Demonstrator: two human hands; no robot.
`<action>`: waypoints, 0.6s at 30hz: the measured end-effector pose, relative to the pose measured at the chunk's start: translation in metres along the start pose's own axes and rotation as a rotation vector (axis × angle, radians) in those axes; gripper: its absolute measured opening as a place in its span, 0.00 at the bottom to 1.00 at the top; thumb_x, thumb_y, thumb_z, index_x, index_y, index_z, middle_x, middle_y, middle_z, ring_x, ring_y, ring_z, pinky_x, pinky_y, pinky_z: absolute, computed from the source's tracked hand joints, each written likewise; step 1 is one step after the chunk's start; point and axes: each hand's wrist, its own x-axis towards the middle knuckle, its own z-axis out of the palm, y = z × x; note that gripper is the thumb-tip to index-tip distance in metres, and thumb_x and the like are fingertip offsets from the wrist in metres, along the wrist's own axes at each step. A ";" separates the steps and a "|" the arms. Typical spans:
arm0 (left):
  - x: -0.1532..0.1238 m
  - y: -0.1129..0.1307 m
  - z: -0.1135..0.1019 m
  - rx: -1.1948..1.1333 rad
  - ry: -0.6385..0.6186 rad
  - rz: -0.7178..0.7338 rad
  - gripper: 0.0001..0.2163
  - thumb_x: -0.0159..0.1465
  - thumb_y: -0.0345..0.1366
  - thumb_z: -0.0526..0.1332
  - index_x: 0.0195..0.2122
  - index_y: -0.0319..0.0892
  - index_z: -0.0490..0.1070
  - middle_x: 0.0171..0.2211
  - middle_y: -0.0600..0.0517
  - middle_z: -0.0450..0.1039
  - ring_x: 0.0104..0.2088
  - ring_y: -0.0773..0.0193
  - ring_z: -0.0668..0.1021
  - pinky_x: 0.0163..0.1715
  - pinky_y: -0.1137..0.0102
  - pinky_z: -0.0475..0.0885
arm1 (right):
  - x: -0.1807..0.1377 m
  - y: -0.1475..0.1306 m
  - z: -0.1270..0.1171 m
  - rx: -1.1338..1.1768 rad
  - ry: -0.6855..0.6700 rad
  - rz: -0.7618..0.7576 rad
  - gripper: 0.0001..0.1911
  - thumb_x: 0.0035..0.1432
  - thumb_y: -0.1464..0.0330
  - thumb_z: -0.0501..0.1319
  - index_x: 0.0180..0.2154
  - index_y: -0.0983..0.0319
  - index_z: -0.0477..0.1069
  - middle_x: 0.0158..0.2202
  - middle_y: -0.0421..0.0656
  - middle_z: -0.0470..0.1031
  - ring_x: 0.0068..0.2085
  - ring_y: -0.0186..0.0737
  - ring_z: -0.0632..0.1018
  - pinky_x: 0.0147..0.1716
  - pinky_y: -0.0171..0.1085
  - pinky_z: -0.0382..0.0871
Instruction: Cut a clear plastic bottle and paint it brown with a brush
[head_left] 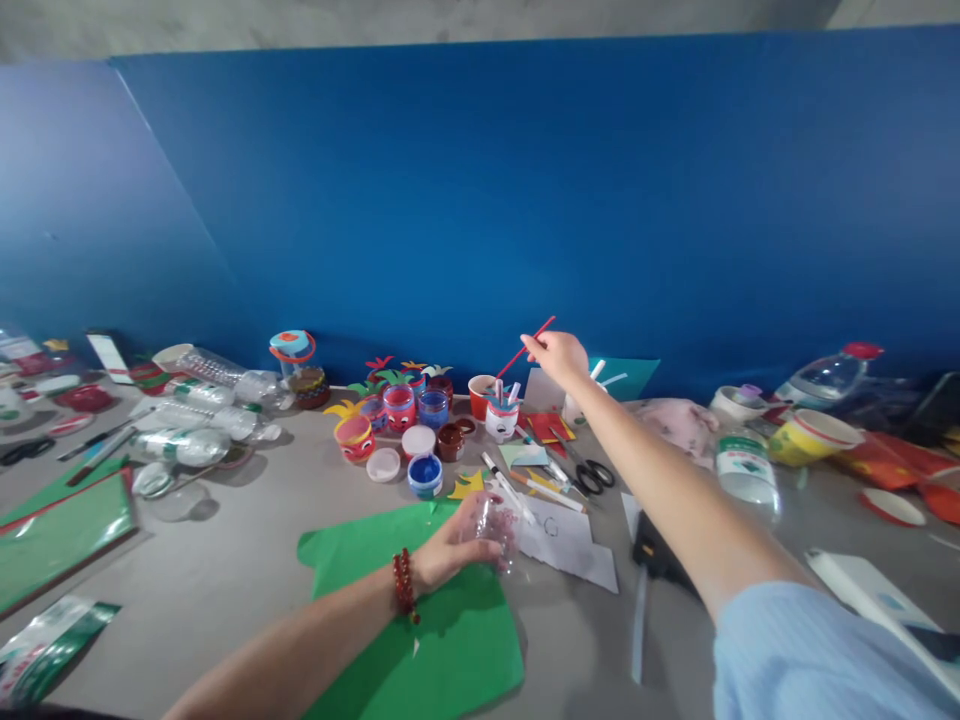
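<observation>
My left hand [457,545] is wrapped round a cut piece of clear plastic bottle [496,535] with pinkish marks on its side. It is above a green sheet [420,640]. Farther off, my right hand [556,355] pinches a thin red paintbrush [529,343]. The brush slants down to the left and its lower end is at the mouth of a red paper cup [478,400], its tip hidden. Beside that cup stands a white decorated cup [501,422] with markers in it. Paint jars, one open with blue paint [425,474], stand to the left.
Scissors [595,478], pens and a white paper [574,550] lie right of my left hand. Clear plastic bottles [184,442] lie on the left. A large bottle [746,470] and a yellow cup [814,440] are on the right. A blue partition [480,200] rises behind.
</observation>
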 end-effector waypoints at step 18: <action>0.001 -0.001 -0.002 0.007 0.010 -0.011 0.27 0.57 0.34 0.72 0.55 0.46 0.62 0.45 0.46 0.73 0.45 0.55 0.78 0.40 0.62 0.75 | 0.003 0.003 0.004 -0.015 0.030 0.004 0.26 0.65 0.53 0.55 0.21 0.60 0.74 0.23 0.43 0.80 0.26 0.39 0.77 0.25 0.34 0.59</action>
